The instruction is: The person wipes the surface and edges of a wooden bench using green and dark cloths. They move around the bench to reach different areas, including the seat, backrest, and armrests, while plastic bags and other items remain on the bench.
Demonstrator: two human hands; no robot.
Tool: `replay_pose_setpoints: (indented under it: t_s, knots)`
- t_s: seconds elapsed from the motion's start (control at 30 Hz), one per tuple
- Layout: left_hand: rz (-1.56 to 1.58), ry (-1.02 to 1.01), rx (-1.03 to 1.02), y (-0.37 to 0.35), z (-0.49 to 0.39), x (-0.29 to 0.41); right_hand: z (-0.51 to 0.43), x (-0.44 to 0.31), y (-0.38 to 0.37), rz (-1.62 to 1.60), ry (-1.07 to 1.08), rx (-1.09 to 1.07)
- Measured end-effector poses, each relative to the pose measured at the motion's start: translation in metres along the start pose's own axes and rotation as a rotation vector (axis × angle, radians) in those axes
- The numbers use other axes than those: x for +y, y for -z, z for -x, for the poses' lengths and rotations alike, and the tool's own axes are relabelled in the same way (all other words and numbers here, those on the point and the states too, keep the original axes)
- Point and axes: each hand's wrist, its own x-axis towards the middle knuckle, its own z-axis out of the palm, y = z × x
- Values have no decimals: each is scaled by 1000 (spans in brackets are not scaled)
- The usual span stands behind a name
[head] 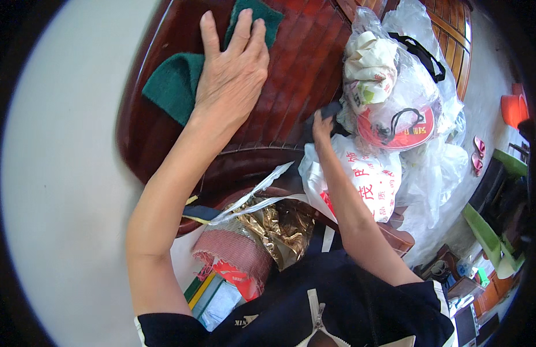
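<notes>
My left hand (233, 71) holds a green cloth (174, 86) down under its palm, fingers spread, against the glossy dark red slatted wood of a bench (294, 78). The cloth shows on both sides of the hand; the thumb is hidden. To the right, my right hand (323, 128) has its fingers curled on a dark cloth item (330, 113), partly blurred, beside a pile of plastic bags. Just below that hand is a white plastic bag (359, 173) with red printing. A clear bag (417, 93) above it contains a red cap (395, 130) and a crumpled cream bag (372, 65).
Near my body are a rolled pink woven mat (233, 245), crumpled gold foil wrapping (276, 225) and a white strip (259, 188). Pink slippers (478, 156) and a red-orange tub (512, 108) stand on the floor at right. Green-edged furniture (484, 230) is at the far right.
</notes>
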Motion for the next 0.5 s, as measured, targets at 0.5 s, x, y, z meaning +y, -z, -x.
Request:
replay_pose_setpoints:
  t_s: [0.5]
  knots:
    - [-31, -77, 140, -14, 3, 3, 99, -57, -24, 151, 747, 54]
